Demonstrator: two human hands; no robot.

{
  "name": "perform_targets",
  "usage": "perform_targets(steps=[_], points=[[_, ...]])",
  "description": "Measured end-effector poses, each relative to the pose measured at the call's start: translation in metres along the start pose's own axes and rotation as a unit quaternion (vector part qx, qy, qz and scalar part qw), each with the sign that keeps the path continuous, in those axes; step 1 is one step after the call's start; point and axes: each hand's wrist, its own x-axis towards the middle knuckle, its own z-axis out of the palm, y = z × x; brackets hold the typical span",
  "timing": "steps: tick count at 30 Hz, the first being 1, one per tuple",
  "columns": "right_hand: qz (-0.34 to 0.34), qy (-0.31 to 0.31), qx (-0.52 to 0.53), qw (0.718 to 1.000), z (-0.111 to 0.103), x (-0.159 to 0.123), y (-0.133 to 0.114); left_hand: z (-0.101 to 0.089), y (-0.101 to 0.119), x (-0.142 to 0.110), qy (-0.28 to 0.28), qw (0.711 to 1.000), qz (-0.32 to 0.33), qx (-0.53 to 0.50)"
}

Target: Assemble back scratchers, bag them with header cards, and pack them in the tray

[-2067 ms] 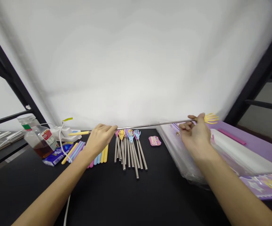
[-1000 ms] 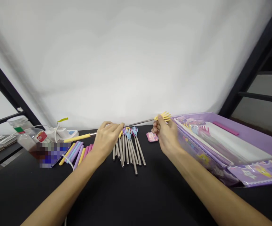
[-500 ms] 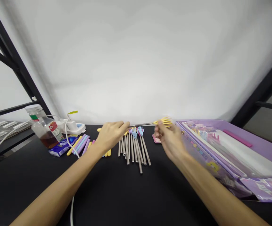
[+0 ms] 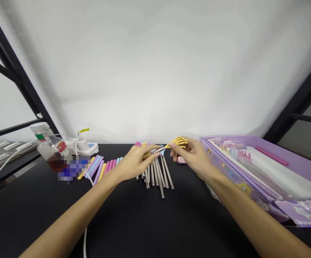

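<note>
Scratcher (image 4: 167,146) crosswise in hands (image 4: 132,164), yellow claw (image 4: 181,141) rightward (shaft (image 4: 159,149) slanting).

The left hand (image 4: 135,161) covers the lower end of the scratcher (image 4: 180,140), so where its handle ends cannot be told; the right thumb overlaps the base of its head. Tops of several rods (image 4: 162,181) vanish behind the left hand. At 4 o'clock, the right hand (image 4: 195,156) hides part of the cards (image 4: 181,159). At 8 o'clock, pixelation blots out the packet (image 4: 73,169) and part of the bottle (image 4: 46,150); the label's (image 4: 61,147) print is too small to read. The cable (image 4: 84,240) passes behind the left arm (image 4: 82,211), leaving the bottom edge at 7 o'clock. The right edge crops the box (image 4: 268,144).
</note>
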Motion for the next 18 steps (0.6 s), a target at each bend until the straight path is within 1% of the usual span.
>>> perform_targets(steps=[2,4,6,7,8,9,10,11,12,13,14,15,16,18], points=[[0.030,0.019,0.012,0.999,-0.006,0.001,-0.001,0.003,0.000,0.000,0.010,1.000,0.001,-0.010],[0.064,0.018,0.035,0.997,-0.014,0.003,-0.004,0.007,-0.002,0.000,0.031,0.999,0.000,-0.010],[0.095,0.033,0.052,0.994,-0.026,0.004,-0.010,0.010,-0.005,0.000,0.050,0.998,-0.021,-0.020],[0.103,0.056,0.037,0.992,-0.033,0.005,-0.012,0.012,-0.007,0.000,0.057,0.997,-0.035,-0.028],[0.106,0.085,-0.009,0.991,-0.040,0.004,-0.014,0.014,-0.008,0.000,0.062,0.996,-0.048,-0.035],[0.106,0.112,-0.091,0.984,-0.048,0.004,-0.014,0.016,-0.010,0.000,0.064,0.996,-0.058,-0.036],[0.105,0.132,-0.201,0.965,-0.055,0.003,-0.012,0.018,-0.010,0.000,0.065,0.995,-0.065,-0.032],[0.106,0.137,-0.318,0.932,-0.062,0.001,-0.009,0.020,-0.010,0.000,0.064,0.995,-0.067,-0.022],[0.115,0.128,-0.424,0.889,-0.067,0.000,-0.005,0.022,-0.010,-0.001,0.062,0.996,-0.067,-0.008],[0.134,0.109,-0.507,0.844,-0.072,-0.002,0.000,0.024,-0.009,-0.001,0.059,0.996,-0.066,0.007],[0.159,0.086,-0.561,0.808,-0.076,-0.003,0.005,0.025,-0.008,-0.001,0.056,0.996,-0.062,0.021],[0.182,0.066,-0.590,0.784,-0.078,-0.004,0.009,0.026,-0.007,-0.001,0.053,0.996,-0.057,0.032],[0.199,0.049,-0.603,0.771,-0.079,-0.005,0.011,0.027,-0.006,-0.001,0.050,0.997,-0.051,0.040],[0.214,0.034,-0.607,0.765,-0.079,-0.005,0.013,0.028,-0.004,-0.002,0.048,0.997,-0.039,0.048]])
